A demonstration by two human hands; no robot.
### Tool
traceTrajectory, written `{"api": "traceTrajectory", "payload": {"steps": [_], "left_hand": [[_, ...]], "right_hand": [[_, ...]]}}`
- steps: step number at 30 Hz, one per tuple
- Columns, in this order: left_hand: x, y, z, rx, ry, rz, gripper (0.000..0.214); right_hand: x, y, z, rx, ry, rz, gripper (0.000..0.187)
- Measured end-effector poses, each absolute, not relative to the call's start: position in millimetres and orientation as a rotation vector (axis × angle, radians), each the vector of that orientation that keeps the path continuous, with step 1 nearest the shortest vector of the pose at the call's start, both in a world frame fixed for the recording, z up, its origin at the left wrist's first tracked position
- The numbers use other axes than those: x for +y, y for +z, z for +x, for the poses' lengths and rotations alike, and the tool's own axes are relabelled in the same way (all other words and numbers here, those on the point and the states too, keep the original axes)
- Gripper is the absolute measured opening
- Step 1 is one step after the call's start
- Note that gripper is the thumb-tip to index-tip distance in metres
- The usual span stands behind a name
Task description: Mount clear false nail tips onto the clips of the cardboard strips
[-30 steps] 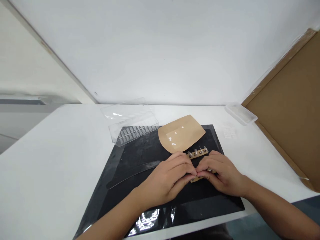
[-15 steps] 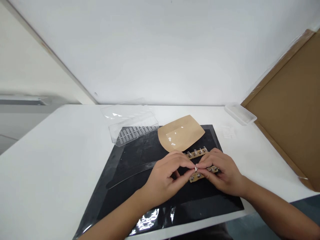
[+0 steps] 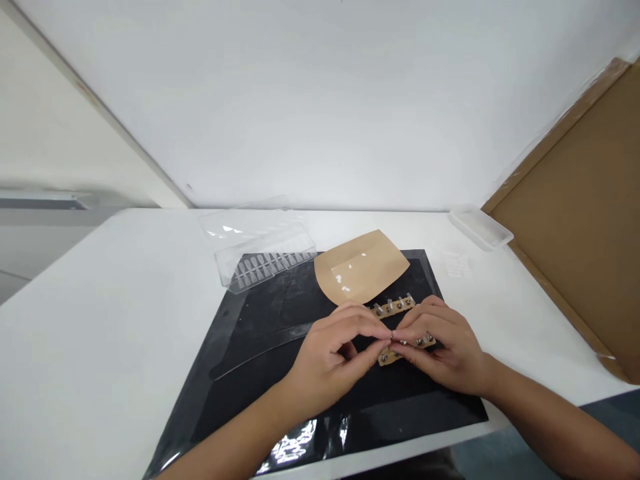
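Fingertips of my left hand (image 3: 333,353) and my right hand (image 3: 445,343) meet in a pinch over the black mat (image 3: 400,400). Between them is a tiny shiny piece (image 3: 391,335), mostly covered by the fingers; its kind does not show. Beneath the hands lies a tan strip (image 3: 386,358) with round metal studs, partly hidden by the right fingers. Just behind, a second tan strip (image 3: 395,308) carries metal studs with clear nail tips standing on them.
A clear case of nail tips (image 3: 265,267) lies at the mat's back left. Tan paper (image 3: 377,267) with white flecks is beside it. A long dark strip (image 3: 250,362) lies left of my hands. A translucent tray (image 3: 481,229) and cardboard (image 3: 575,220) are at right.
The fingertips have closed further over the tiny piece, so less of it shows. Both hands stay in nearly the same place; nothing else has moved.
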State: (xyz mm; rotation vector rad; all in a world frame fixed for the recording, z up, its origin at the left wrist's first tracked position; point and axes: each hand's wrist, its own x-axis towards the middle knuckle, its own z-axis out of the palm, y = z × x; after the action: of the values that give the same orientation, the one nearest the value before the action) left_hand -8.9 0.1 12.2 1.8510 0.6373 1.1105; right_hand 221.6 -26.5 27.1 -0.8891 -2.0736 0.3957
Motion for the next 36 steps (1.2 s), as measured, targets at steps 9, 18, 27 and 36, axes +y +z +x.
{"api": "traceTrajectory", "payload": {"steps": [9,18,27,36], "left_hand": [[4,14,-10,0.592,1.212,1.993,0.013],[7,14,-9,0.587,1.224,2.075,0.014],[4,17,-9,0.517,1.263,2.028,0.019],[5,14,-9,0.542,1.325,2.097,0.02]], "right_hand": [[-29,22,221,-1.923,0.77,-0.905,0.011],[-30,19,219,-1.912,0.687,-0.944,0.009],[-26,21,219,-1.976,0.563,-0.941,0.011],[-29,19,219,-1.95,0.598,-1.015,0.01]]}}
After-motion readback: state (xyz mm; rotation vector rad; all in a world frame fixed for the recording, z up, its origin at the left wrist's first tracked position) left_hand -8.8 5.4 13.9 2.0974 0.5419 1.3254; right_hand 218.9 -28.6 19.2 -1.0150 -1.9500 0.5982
